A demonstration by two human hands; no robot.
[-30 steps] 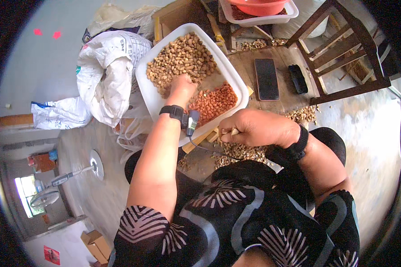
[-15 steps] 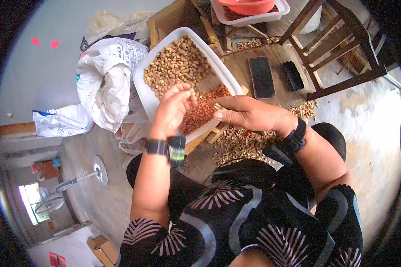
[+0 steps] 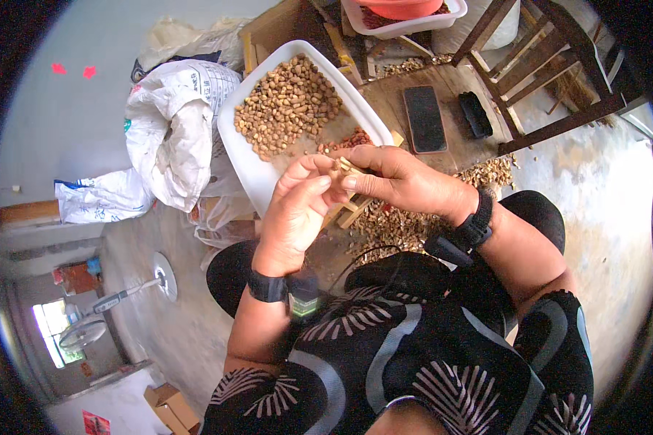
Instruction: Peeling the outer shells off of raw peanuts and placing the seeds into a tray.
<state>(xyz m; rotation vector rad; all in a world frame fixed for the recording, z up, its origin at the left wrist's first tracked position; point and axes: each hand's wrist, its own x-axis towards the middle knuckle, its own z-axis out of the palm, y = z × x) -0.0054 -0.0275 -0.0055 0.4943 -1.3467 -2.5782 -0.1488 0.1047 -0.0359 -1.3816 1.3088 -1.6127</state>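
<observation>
My left hand [image 3: 297, 203], palm turned up, pinches a small tan nut [image 3: 337, 165] between curled fingertips. My right hand [image 3: 403, 181] is closed around a small, pale, stick-like object [image 3: 348, 167], its tip against that nut; the details are partly hidden by fingers. Both hands meet above the near edge of a white plastic tray [image 3: 232, 112], which holds a pile of unshelled nuts [image 3: 286, 101] and reddish kernels [image 3: 355, 139], mostly hidden behind my hands. Scattered shells [image 3: 395, 225] lie below my right hand, between my legs and the tray.
White sacks [image 3: 167, 130] lie left of the tray. A wooden chair seat [image 3: 464, 156] bears a phone [image 3: 424, 119] and a black case [image 3: 475, 116]. Behind are a red basin [image 3: 390, 7] in another white tray and a cardboard box. A standing fan [image 3: 83, 333] is at lower left.
My left hand has risen out of the nut pile and moved toward my right hand, turning palm up. My right hand has shifted slightly up; the two hands now meet at the fingertips.
</observation>
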